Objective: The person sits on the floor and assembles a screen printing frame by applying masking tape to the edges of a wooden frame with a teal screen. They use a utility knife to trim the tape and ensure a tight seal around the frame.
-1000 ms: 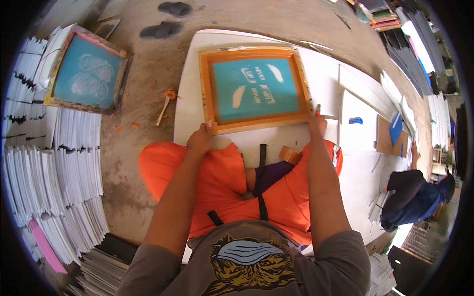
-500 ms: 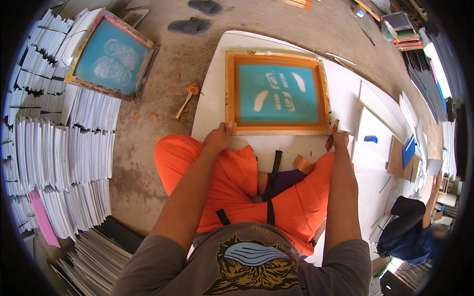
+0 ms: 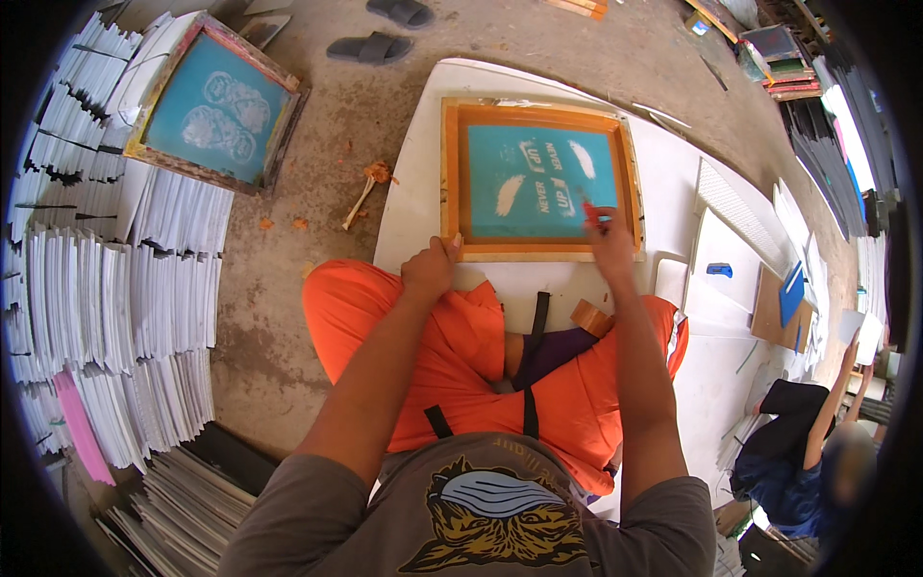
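Note:
A screen printing frame (image 3: 448,183) with a wooden rim, brown tape and teal mesh lies on the white board in front of me. Pale lettering and stroke shapes show on its mesh. My left hand (image 3: 430,266) is closed on the frame's near left corner. Over the near right part of the mesh is my right hand (image 3: 611,244), closed on a small red tool (image 3: 594,217). Motion blurs the tool, so its exact kind and whether it touches the mesh cannot be told. A roll of brown tape (image 3: 591,318) sits by my crossed legs.
A second screen frame (image 3: 146,115) leans against tall paper stacks (image 3: 87,293) at left. Slippers (image 3: 370,48) lie on the far floor. A blue cutter (image 3: 719,270) and sheets are at right, where another person (image 3: 803,452) holds up paper.
My right hand has moved from the frame's near right corner up and left over the mesh, carrying the red tool. My left hand stays put. The other person's arms have risen.

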A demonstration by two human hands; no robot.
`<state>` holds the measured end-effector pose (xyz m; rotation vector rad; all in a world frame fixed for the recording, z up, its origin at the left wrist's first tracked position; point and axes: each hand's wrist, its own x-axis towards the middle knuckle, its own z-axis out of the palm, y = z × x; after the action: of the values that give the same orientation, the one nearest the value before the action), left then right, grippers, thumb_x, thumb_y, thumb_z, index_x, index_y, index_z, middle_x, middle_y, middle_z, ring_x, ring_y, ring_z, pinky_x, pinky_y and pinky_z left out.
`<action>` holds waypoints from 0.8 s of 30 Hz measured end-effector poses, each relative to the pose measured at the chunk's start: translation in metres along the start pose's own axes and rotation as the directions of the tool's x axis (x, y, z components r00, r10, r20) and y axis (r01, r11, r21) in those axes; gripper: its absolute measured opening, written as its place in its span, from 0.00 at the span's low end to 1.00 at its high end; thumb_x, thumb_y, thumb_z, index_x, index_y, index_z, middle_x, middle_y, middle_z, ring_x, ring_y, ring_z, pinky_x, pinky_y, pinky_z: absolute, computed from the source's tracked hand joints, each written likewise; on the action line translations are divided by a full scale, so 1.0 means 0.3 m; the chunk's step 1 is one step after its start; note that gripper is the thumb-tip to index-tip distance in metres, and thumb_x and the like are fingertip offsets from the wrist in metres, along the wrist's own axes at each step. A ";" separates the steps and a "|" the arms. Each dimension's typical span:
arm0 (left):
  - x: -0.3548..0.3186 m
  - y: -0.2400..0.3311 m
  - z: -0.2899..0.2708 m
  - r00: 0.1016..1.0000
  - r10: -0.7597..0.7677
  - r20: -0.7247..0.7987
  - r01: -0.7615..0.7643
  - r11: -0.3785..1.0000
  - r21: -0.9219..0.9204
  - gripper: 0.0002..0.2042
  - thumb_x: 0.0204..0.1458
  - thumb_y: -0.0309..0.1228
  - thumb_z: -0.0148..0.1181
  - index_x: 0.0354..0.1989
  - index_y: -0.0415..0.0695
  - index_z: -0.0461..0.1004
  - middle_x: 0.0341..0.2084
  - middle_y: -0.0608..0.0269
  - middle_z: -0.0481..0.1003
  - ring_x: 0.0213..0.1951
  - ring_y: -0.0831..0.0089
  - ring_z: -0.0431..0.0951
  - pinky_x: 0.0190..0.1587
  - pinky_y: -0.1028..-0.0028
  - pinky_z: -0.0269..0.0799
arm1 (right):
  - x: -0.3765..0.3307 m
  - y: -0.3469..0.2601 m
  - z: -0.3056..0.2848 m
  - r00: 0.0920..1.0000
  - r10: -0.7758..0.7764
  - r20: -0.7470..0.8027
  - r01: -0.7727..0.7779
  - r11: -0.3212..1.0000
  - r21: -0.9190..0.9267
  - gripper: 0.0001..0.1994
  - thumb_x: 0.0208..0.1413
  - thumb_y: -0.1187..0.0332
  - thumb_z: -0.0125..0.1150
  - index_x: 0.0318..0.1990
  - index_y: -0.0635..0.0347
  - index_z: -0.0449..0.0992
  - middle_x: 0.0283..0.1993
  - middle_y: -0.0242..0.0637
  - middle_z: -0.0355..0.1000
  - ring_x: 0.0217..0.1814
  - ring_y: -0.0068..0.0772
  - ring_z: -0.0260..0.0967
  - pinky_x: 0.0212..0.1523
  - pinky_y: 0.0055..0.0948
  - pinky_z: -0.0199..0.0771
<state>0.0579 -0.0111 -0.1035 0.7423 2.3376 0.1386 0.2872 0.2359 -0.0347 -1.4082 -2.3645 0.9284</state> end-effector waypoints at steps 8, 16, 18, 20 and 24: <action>0.001 0.018 0.022 0.999 -0.024 -0.034 0.024 1.000 -0.005 0.35 0.70 0.63 0.25 0.54 0.42 0.68 0.42 0.43 0.83 0.46 0.46 0.85 0.49 0.46 0.75 | -0.196 -0.229 0.249 0.926 -0.340 0.162 0.372 0.896 -0.244 0.15 0.61 0.56 0.67 0.51 0.49 0.84 0.41 0.39 0.80 0.46 0.47 0.77 0.46 0.46 0.75; 0.022 0.002 0.026 1.000 -0.030 0.005 0.030 0.997 -0.075 0.32 0.72 0.59 0.24 0.56 0.44 0.68 0.44 0.42 0.82 0.48 0.45 0.84 0.50 0.45 0.76 | -0.145 -0.328 0.279 0.833 -0.452 0.319 0.551 0.726 -0.412 0.10 0.61 0.55 0.65 0.47 0.37 0.87 0.38 0.28 0.79 0.48 0.38 0.71 0.48 0.43 0.67; 0.020 0.004 0.024 0.999 -0.034 0.006 0.034 0.997 -0.074 0.32 0.72 0.58 0.24 0.56 0.44 0.68 0.44 0.43 0.82 0.48 0.45 0.84 0.50 0.45 0.75 | -0.137 -0.338 0.289 0.818 -0.466 0.337 0.574 0.699 -0.426 0.10 0.61 0.55 0.65 0.47 0.38 0.88 0.38 0.28 0.79 0.49 0.38 0.70 0.49 0.43 0.66; 0.014 0.004 0.019 0.999 -0.033 -0.003 0.033 0.997 -0.075 0.32 0.72 0.58 0.25 0.56 0.43 0.68 0.45 0.43 0.82 0.49 0.45 0.84 0.51 0.45 0.75 | -0.130 -0.350 0.294 0.809 -0.467 0.357 0.586 0.688 -0.428 0.10 0.61 0.56 0.66 0.47 0.39 0.88 0.39 0.29 0.79 0.50 0.39 0.70 0.50 0.44 0.65; 0.008 0.006 0.010 1.000 -0.027 0.013 0.028 0.996 -0.080 0.32 0.72 0.58 0.25 0.56 0.44 0.68 0.46 0.43 0.82 0.49 0.45 0.83 0.51 0.45 0.75 | -0.124 -0.367 0.290 0.811 -0.441 0.384 0.580 0.693 -0.430 0.10 0.59 0.59 0.67 0.46 0.42 0.89 0.41 0.32 0.79 0.52 0.40 0.71 0.52 0.45 0.65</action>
<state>0.0592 -0.0087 -0.1068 0.6693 2.3160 0.2140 0.1854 0.1326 -0.0283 -0.6592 -3.1335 0.3058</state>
